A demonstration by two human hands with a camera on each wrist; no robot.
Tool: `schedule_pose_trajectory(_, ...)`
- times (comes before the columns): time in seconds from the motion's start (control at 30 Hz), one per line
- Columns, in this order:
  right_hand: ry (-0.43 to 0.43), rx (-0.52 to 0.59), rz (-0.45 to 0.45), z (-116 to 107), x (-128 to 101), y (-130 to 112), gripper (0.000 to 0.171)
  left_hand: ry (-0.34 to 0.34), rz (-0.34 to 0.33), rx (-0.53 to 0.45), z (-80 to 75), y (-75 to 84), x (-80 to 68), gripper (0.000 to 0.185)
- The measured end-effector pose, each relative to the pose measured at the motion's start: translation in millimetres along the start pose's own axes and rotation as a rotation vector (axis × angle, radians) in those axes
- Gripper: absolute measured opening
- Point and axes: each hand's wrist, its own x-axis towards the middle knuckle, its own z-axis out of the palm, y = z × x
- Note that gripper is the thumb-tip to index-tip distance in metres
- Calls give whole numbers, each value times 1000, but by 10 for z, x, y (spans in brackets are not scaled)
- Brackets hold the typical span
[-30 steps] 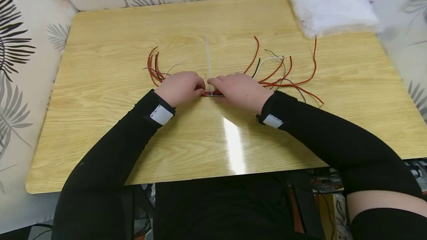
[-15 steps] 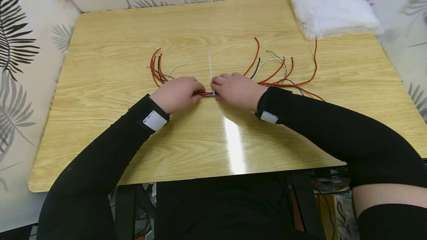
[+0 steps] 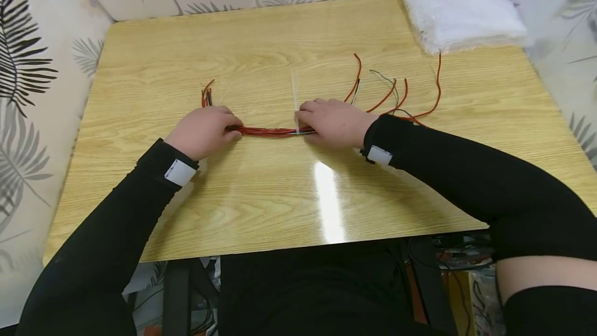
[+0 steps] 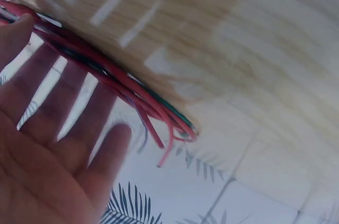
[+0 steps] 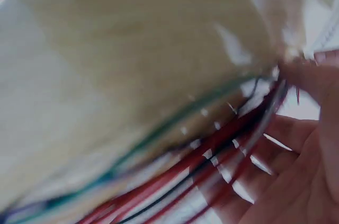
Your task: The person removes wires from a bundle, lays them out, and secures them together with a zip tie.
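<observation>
A bundle of thin wires (image 3: pixel 266 132), mostly red with some black, white and green, lies across the table. Around its middle sits a white cable tie (image 3: pixel 294 95), its long tail sticking out toward the far side. My left hand (image 3: pixel 205 131) pinches the bundle well left of the tie. In the left wrist view its thumb lies on the wires, with the fingers behind them and the left wire ends (image 4: pixel 164 134) fanning out. Just right of the tie, my right hand (image 3: pixel 333 123) grips the bundle between thumb and fingers. Loose wire ends (image 3: pixel 398 95) spread beyond it.
A clear bag of white material (image 3: pixel 464 12) rests on the table's back right corner, with one red wire end reaching its edge. The wooden table (image 3: pixel 252 211) meets patterned walls at the back and left. Light glares off its front middle.
My left hand has slid left along the bundle, baring a longer stretch of wires between the hands. The right hand keeps its grip close to the cable tie.
</observation>
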Motion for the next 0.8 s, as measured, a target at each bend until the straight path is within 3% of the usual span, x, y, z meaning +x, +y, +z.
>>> schedule_pose_trajectory(0.13,-101,30,39,-93,-162,227,76,-19,38,-18,-8,-35,-42,26)
schedule_pose_trajectory(0.3,-146,-2,71,-132,-424,578,79,31,90,28,-28,-96,-77,26)
schedule_pose_trajectory(0.57,33,-99,14,-37,-804,828,35,87,124,70,-51,-132,-61,16)
schedule_pose_trajectory(0.8,110,-153,-2,37,-980,821,9,63,35,81,-13,-29,-7,6)
